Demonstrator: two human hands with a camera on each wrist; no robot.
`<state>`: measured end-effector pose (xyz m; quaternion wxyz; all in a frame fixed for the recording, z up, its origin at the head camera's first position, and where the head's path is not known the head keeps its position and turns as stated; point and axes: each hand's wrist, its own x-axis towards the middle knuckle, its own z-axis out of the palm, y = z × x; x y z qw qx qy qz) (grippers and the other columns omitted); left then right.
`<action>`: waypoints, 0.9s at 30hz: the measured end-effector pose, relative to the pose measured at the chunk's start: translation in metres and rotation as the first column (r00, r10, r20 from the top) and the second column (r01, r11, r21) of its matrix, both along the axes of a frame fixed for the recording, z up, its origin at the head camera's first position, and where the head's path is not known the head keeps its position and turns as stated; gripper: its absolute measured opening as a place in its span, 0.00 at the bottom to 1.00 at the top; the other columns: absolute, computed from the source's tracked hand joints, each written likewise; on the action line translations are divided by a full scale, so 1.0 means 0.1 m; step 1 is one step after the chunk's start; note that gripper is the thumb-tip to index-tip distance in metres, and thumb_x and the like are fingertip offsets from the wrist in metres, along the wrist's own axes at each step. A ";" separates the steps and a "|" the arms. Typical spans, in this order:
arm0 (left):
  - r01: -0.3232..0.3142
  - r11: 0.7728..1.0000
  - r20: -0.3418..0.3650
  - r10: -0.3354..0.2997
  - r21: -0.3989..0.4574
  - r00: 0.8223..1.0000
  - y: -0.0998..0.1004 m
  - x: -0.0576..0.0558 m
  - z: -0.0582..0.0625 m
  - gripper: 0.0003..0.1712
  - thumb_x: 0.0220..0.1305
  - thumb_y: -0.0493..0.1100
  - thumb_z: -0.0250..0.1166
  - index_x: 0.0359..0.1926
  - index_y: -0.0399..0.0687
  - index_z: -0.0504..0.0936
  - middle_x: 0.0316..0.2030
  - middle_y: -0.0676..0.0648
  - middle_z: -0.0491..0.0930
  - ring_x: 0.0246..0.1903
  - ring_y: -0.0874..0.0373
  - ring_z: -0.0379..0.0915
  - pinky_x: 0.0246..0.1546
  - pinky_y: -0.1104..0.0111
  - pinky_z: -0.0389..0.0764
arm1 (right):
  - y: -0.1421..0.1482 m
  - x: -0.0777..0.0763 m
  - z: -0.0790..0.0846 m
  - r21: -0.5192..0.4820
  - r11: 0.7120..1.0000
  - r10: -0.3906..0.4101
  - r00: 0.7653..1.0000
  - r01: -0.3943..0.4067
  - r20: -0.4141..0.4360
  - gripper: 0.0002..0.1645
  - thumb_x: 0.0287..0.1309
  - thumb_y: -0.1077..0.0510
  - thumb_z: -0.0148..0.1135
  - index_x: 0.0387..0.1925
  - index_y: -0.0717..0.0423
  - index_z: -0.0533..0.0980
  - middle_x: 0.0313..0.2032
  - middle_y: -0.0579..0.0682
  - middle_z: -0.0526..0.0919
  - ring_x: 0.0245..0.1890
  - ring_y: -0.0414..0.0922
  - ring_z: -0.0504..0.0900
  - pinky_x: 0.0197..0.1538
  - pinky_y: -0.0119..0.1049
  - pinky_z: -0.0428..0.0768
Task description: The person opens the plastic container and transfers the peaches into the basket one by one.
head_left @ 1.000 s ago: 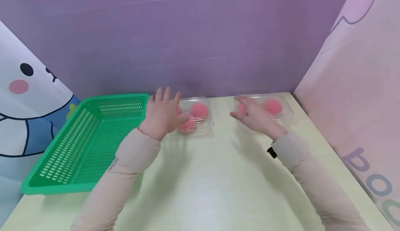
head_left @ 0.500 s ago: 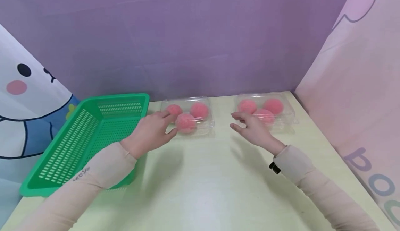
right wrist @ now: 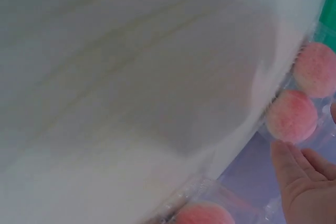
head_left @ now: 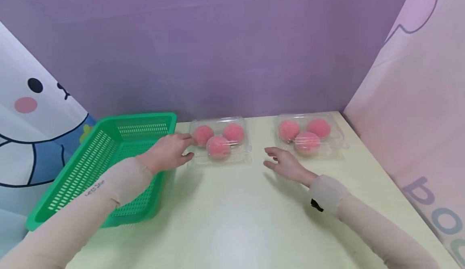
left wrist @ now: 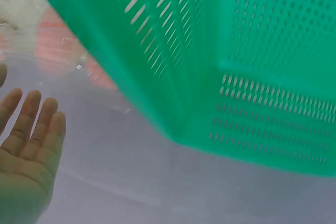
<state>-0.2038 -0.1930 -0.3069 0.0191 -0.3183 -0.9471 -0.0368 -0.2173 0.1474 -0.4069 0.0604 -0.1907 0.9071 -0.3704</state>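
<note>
Two clear plastic clamshell boxes stand at the back of the table: a left box (head_left: 239, 151) and a right box (head_left: 332, 143). Each holds 3 fuzzy pink balls that look like peaches (head_left: 218, 147). My left hand (head_left: 168, 152), fingers extended, is at the left box's left side; whether it touches cannot be told. In the left wrist view the fingers (left wrist: 34, 119) are spread and nothing is in the palm. My right hand (head_left: 288, 166) hovers in front of the right box's left corner with loosely bent fingers, holding nothing.
A green slotted basket (head_left: 136, 118) stands on the left of the table (head_left: 232, 220), partly under my left forearm. A purple cloth backdrop (head_left: 236, 47) rises behind the boxes. Printed cloth panels close off both sides.
My left hand has come down from above the left box to its left side. My right hand has drawn back from over the right box toward me. Both boxes have stayed in place.
</note>
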 end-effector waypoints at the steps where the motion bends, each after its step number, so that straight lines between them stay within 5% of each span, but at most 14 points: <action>1: 0.005 1.000 0.018 -0.005 -0.006 1.000 -0.01 -0.03 -0.01 0.20 0.55 0.41 0.64 0.50 0.42 0.77 0.45 0.44 0.79 0.40 0.50 0.77 0.40 0.59 0.81 | -0.02 -0.03 -0.02 -0.009 1.000 0.003 1.000 -0.003 0.014 0.32 0.59 0.56 0.57 0.61 0.67 0.63 0.59 0.63 0.70 0.55 0.60 0.73 0.56 0.49 0.74; 8: -0.028 0.999 0.116 0.032 -0.036 0.993 -0.03 -0.23 -0.11 0.28 0.56 0.42 0.65 0.58 0.40 0.71 0.60 0.38 0.67 0.58 0.43 0.66 0.55 0.52 0.72 | -0.26 -0.25 -0.03 -0.130 0.992 0.010 0.992 0.007 0.130 0.46 0.56 0.52 0.61 0.69 0.60 0.48 0.67 0.60 0.56 0.63 0.61 0.63 0.61 0.49 0.68; 17: -0.093 0.989 0.174 0.113 -0.116 0.978 -0.03 -0.39 -0.20 0.41 0.56 0.46 0.65 0.67 0.41 0.58 0.68 0.38 0.54 0.60 0.41 0.63 0.57 0.53 0.70 | -0.53 -0.42 -0.04 -0.206 0.978 0.019 0.964 0.037 0.266 0.65 0.50 0.52 0.67 0.70 0.54 0.28 0.71 0.57 0.38 0.68 0.59 0.49 0.67 0.50 0.58; 27: -0.082 0.980 0.235 0.125 -0.183 0.964 0.00 -0.44 -0.30 0.47 0.57 0.48 0.65 0.69 0.35 0.50 0.70 0.34 0.44 0.68 0.41 0.44 0.63 0.52 0.62 | -0.63 -0.51 -0.12 -0.251 0.967 0.033 0.945 0.053 0.327 0.67 0.49 0.51 0.67 0.69 0.56 0.26 0.71 0.56 0.34 0.71 0.52 0.40 0.70 0.47 0.47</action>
